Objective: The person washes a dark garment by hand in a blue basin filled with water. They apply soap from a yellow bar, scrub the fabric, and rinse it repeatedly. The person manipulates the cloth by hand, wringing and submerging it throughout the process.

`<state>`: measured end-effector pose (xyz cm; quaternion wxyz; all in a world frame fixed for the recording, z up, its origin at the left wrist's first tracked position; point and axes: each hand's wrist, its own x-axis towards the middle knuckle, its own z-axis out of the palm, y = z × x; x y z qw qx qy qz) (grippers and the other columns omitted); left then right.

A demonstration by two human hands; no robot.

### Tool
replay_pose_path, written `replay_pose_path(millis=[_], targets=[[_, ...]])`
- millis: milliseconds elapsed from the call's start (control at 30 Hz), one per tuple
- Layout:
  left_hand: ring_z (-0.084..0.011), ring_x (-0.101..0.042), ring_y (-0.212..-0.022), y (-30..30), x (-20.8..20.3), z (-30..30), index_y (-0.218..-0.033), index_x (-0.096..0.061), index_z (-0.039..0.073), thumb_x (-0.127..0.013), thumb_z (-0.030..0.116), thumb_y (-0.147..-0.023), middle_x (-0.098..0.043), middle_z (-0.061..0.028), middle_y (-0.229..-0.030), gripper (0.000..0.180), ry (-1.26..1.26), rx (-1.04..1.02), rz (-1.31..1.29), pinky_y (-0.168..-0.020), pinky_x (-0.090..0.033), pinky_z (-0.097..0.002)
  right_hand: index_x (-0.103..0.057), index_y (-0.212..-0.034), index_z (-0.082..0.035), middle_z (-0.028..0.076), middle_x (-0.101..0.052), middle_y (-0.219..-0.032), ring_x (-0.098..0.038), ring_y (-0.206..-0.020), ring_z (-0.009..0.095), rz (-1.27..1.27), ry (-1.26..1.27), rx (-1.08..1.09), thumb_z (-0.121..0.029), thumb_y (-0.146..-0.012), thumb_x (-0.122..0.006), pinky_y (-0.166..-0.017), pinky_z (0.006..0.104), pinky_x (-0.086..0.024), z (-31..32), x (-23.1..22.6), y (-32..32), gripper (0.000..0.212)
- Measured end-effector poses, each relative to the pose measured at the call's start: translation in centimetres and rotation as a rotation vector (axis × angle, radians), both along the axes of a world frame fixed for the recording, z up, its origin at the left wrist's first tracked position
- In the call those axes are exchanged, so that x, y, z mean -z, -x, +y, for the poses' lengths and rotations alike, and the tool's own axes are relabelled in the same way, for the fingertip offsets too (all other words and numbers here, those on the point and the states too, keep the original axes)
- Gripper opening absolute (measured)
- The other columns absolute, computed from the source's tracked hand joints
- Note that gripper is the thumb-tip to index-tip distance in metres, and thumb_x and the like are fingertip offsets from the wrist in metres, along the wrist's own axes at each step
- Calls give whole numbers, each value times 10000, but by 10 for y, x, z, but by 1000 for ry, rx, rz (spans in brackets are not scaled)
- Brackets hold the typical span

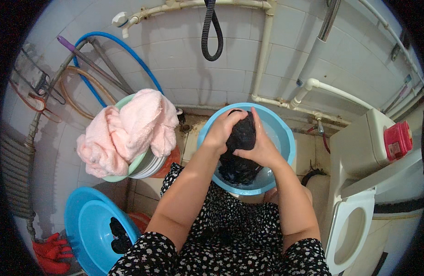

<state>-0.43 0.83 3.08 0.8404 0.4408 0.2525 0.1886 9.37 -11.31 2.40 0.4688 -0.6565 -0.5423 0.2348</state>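
A bunched black cloth [242, 138] is gripped between my two hands above a light blue basin [291, 142] of water. My left hand [222, 132] presses on its left side, with the fingers over the top. On the other side my right hand [262, 147] holds it, thumb across the front and fingers pointing up. The lower part of the cloth hangs down into the basin, at the near side. Whether it is one garment or more, I cannot tell.
Pink fluffy fabric [129, 131] heaps over a pale green basin [129, 172] at left. A bright blue basin [85, 216] with a small black cloth [120, 237] sits nearer. Red gloves [51, 253] lie lower left. A toilet [352, 230] stands at right, pipes [265, 55] behind.
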Motion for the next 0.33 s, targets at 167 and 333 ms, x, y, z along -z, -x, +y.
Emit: replay_pose_path(millis=[167, 333], targets=[[-156, -580, -830, 5, -14, 0, -996, -600, 35, -590, 259, -843, -610, -51, -928, 271, -70, -20, 37, -752, -449, -300, -413, -1272, -39, 180, -596, -1087, -575, -1036, 326, -17, 212, 145, -170, -604, -781, -925, 398, -435, -6, -16, -3, 774], [-186, -542, -1018, -1, -5, -1, -1189, -541, 29, -598, 381, -856, -583, -102, -1114, 488, -332, 168, 42, -912, -400, -303, -491, -1213, -94, 133, -638, -1059, -612, -998, 287, 205, 1, 298, -106, -656, -708, -928, 398, -442, -16, -1, -35, 598]])
